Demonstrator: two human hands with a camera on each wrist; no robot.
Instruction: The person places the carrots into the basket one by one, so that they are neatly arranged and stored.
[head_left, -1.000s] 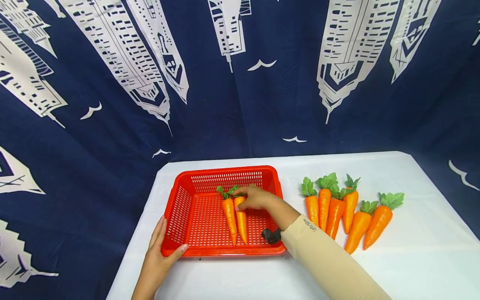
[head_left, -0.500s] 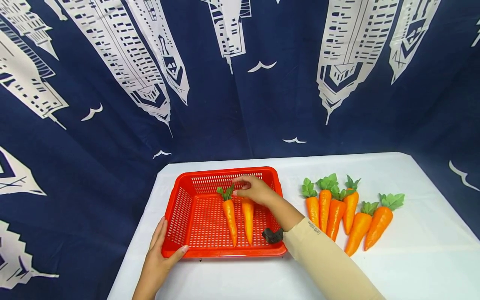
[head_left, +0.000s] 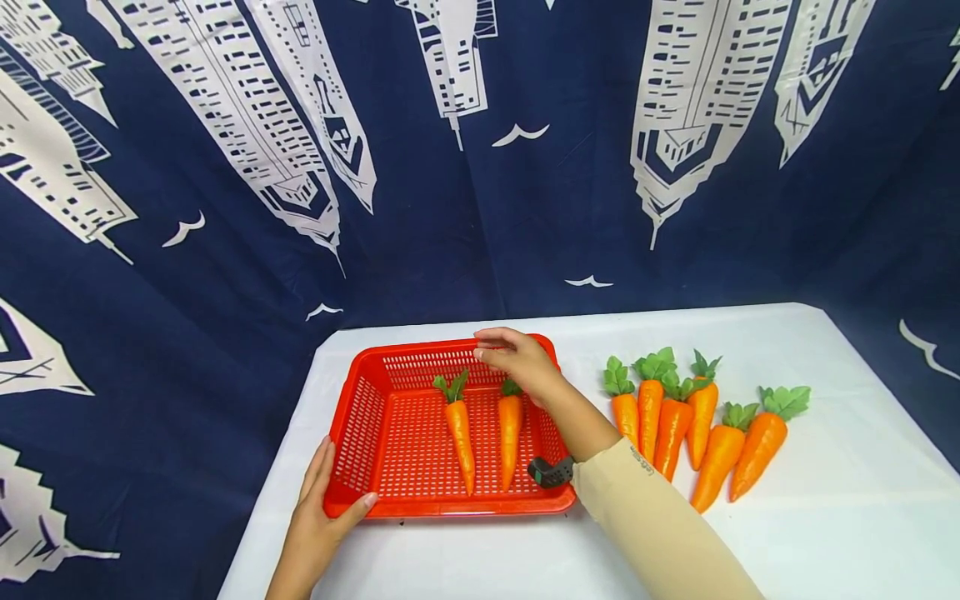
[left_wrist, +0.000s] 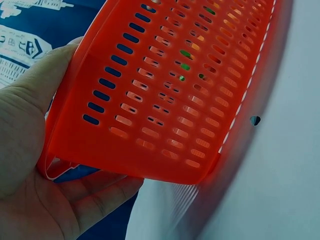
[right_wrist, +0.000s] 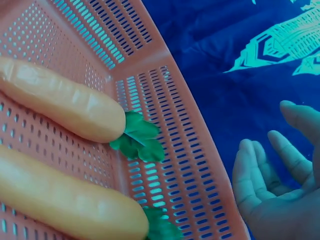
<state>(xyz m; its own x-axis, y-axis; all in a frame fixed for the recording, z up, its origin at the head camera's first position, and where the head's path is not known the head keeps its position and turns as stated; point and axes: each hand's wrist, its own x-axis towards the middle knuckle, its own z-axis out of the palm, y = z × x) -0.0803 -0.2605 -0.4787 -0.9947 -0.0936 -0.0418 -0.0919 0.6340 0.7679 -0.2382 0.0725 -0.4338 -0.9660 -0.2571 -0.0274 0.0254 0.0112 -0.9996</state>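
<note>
Two orange carrots with green tops lie apart in a red plastic basket (head_left: 405, 506): the left carrot (head_left: 461, 442) and the right carrot (head_left: 511, 437). My left hand (head_left: 317, 521) holds the basket's near left corner, fingers along the side and thumb at the front rim. The left wrist view shows this hand (left_wrist: 60, 170) around the corner of the slotted wall. Above the back right of the basket is my right hand (head_left: 521, 362), holding nothing. In the right wrist view its loosely bent fingers (right_wrist: 245, 172) are apart from the leafy tops.
Several more carrots (head_left: 672, 433) lie on the white table (head_left: 847, 400) to the right of the basket. A small black device (head_left: 550, 472) is at my right wrist. Behind the table hangs a dark blue curtain (head_left: 525, 208) with white building prints.
The right carrot has been shifted rightward, away from the left one, and released. My right hand has risen from it toward the basket's back rim. The left hand stays put.
</note>
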